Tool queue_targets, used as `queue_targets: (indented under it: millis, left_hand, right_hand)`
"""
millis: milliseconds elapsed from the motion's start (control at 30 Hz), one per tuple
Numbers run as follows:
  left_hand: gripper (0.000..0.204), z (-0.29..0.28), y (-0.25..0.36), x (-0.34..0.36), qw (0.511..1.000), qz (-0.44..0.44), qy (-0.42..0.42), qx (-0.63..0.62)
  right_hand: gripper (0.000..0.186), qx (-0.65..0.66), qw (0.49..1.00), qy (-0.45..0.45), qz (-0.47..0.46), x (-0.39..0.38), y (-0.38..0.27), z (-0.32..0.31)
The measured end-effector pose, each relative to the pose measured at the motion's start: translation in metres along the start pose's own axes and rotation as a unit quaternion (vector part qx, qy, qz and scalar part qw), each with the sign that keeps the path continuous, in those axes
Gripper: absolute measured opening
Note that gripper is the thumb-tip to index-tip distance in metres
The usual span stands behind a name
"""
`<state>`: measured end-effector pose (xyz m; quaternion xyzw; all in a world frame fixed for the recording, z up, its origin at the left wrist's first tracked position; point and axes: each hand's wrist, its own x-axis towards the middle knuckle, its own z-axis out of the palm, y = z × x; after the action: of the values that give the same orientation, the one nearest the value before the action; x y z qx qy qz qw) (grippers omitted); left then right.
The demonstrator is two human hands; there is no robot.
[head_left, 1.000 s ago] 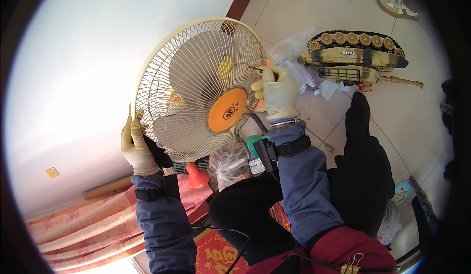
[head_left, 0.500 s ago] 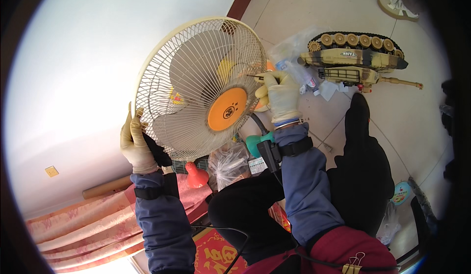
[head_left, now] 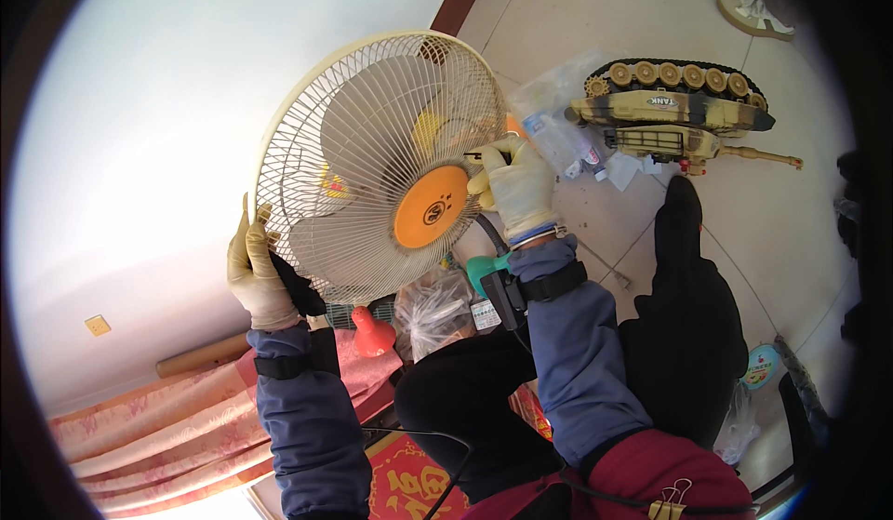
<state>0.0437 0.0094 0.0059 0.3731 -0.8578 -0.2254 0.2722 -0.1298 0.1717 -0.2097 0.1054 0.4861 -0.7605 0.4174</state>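
A round fan [head_left: 433,208] with a cream wire guard, grey blades and an orange centre cap stands tilted before me. My left hand [head_left: 257,273], in a pale glove, is closed round the guard's lower left rim. Something black lies against its palm side, its kind unclear. My right hand [head_left: 516,185], gloved too, is at the guard's right side with thumb and fingers pinched together. From the pinch a thin dark stick-like thing [head_left: 473,155] points left at the wires; most of it is hidden by the fingers.
To the right a camouflage toy tank [head_left: 670,111] lies on its side on the tiles, by a plastic bottle [head_left: 586,157] and clear wrapping. Below the fan are a plastic bag [head_left: 435,311] and a red cone-shaped thing [head_left: 374,332]. A person's shoe [head_left: 755,13] shows at upper right.
My right hand has moved left and slightly down, bringing the thin dark thing over the guard wires nearer the orange cap. My left hand and the fan stay in place.
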Motion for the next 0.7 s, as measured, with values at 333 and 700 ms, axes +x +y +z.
queue_targets:
  millis: [333,700]
  left_hand:
    - [0.045,0.005,0.003,-0.001,1.000,-0.004,0.018,-0.018]
    - [0.044,0.004,0.006,-0.002,1.000,-0.009,0.014,-0.008]
  right_hand:
    - [0.018,0.198,0.980,0.024,0.006,0.018,0.007,-0.016]
    - [0.017,0.087,0.996,0.017,-0.016,0.006,-0.003,-0.005]
